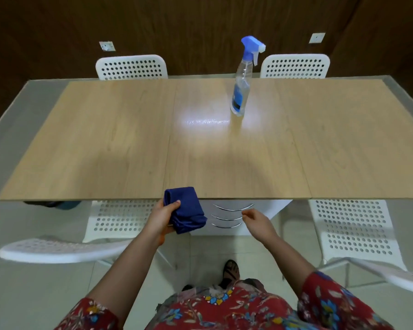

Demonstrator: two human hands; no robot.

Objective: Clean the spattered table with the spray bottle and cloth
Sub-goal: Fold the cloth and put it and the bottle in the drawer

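Gripping the folded dark blue cloth (187, 210) with its thumb across the top, the left hand (163, 214) hovers at the near edge of the tabletop (105, 151), the cloth's far end just overlapping that edge. The right hand (255, 221) hangs nearby, off the near edge, fingers loosely curled and holding nothing, in front of the white drawer unit (234, 216) under the table.

The spray bottle (242, 86) stands upright well apart from both hands, towards the far edge and right of centre. Fetching it probably means a long lean across the tabletop. The bottle is tall and narrow, so a glancing touch high on its trigger head could topple it or push it off the far edge.

Most of the cloth hangs clear of the table, so a slack grip during that reach could drop it to the floor.

I cannot make out any spatter, and glare beside the bottle may hide marks, so spots could be missed.
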